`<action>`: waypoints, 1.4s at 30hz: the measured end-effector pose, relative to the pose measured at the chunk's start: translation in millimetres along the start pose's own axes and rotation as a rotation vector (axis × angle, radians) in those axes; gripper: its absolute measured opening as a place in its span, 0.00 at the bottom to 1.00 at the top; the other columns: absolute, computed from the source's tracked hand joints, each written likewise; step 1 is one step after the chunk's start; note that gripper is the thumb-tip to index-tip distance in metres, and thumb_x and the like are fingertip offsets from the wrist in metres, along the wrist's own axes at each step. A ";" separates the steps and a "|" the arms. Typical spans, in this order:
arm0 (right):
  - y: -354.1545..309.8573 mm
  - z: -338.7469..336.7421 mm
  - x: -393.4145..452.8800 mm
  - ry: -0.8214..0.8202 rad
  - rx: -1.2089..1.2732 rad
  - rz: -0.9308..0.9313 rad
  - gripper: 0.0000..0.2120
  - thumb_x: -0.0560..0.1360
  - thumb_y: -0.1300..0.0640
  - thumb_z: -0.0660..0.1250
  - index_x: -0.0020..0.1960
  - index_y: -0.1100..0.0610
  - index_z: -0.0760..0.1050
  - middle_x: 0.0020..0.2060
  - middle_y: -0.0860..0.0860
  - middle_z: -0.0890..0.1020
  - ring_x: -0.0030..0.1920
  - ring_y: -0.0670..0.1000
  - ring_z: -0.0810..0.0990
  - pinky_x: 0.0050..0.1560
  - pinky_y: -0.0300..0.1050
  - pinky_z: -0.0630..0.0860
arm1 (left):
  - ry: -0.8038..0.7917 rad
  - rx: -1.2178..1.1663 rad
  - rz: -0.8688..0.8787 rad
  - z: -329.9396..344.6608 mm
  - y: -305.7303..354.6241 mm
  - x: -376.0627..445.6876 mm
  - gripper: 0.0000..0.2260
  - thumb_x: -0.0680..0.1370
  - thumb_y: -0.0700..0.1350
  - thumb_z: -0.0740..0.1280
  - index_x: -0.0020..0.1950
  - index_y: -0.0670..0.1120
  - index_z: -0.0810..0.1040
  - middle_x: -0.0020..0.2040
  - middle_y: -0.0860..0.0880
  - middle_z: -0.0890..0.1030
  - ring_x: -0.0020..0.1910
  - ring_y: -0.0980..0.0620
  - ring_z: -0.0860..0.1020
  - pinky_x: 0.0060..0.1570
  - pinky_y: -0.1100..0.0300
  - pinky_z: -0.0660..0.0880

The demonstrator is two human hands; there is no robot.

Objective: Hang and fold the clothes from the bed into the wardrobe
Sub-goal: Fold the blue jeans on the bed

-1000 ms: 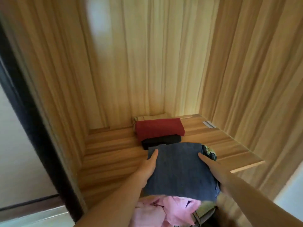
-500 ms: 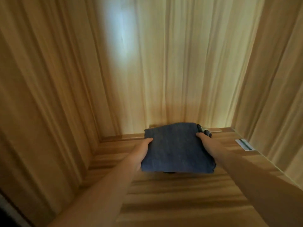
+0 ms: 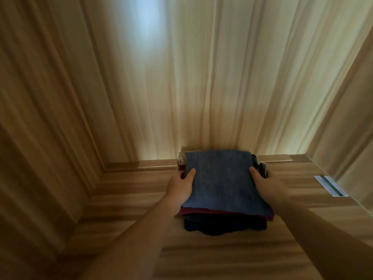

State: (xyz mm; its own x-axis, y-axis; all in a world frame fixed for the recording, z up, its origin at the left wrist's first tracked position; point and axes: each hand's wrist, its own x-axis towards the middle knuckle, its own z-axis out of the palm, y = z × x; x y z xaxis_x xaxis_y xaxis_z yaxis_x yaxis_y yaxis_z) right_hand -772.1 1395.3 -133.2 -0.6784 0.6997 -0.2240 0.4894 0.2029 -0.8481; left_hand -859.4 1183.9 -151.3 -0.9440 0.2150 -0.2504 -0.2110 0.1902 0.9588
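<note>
Two hands reach into the wardrobe [image 3: 201,77], and one stack of folded clothes sits on its wooden shelf [image 3: 125,199], pushed toward the far wall. I count at least three layers from the near edge: a folded blue denim garment [image 3: 222,182] on top, a dark red folded garment [image 3: 201,211] showing as a thin edge beneath it, and a dark navy or black garment [image 3: 222,227] at the bottom, its near side lost in shadow. At the far left corner of the stack a pale piece of cloth [image 3: 181,156] peeks out, and at the far right some darker fabric [image 3: 261,168] bunches up; I cannot tell what either belongs to.

The left hand [image 3: 180,188] grasps the left edge of the denim garment, thumb on top and fingers tucked out of sight below. The right hand [image 3: 262,184] does the same on the right edge. A single white label [image 3: 331,185] lies on the shelf far to the right, its print unreadable.
</note>
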 end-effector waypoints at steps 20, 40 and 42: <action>-17.8 -61.4 -121.2 -0.033 -0.426 -0.347 0.32 0.76 0.41 0.62 0.76 0.52 0.58 0.69 0.56 0.69 0.66 0.59 0.72 0.62 0.53 0.71 | 0.155 0.829 0.707 -0.4 17.7 -109.4 0.25 0.81 0.57 0.58 0.77 0.54 0.60 0.75 0.54 0.63 0.74 0.53 0.61 0.73 0.56 0.59; 49.2 -133.0 -424.5 -0.011 -0.798 -0.197 0.31 0.76 0.46 0.66 0.75 0.53 0.61 0.69 0.53 0.70 0.67 0.52 0.71 0.58 0.39 0.69 | -0.309 1.132 0.857 -79.6 -7.6 -334.2 0.25 0.77 0.55 0.63 0.74 0.57 0.64 0.70 0.54 0.68 0.67 0.48 0.69 0.65 0.51 0.68; 60.8 -129.0 -461.4 0.005 -0.828 -0.187 0.30 0.76 0.48 0.65 0.75 0.53 0.61 0.71 0.53 0.68 0.70 0.53 0.68 0.64 0.40 0.66 | -0.328 1.122 0.881 -94.5 -18.8 -358.0 0.25 0.76 0.55 0.64 0.73 0.56 0.65 0.71 0.53 0.68 0.68 0.49 0.68 0.66 0.54 0.68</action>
State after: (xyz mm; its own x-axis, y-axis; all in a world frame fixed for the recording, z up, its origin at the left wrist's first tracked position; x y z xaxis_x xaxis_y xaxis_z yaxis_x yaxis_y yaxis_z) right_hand -358.6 1173.1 -19.5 -0.7867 0.6072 -0.1110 0.6138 0.7504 -0.2454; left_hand -541.4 1012.7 -67.0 -0.5287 0.8287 0.1835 0.8408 0.4816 0.2472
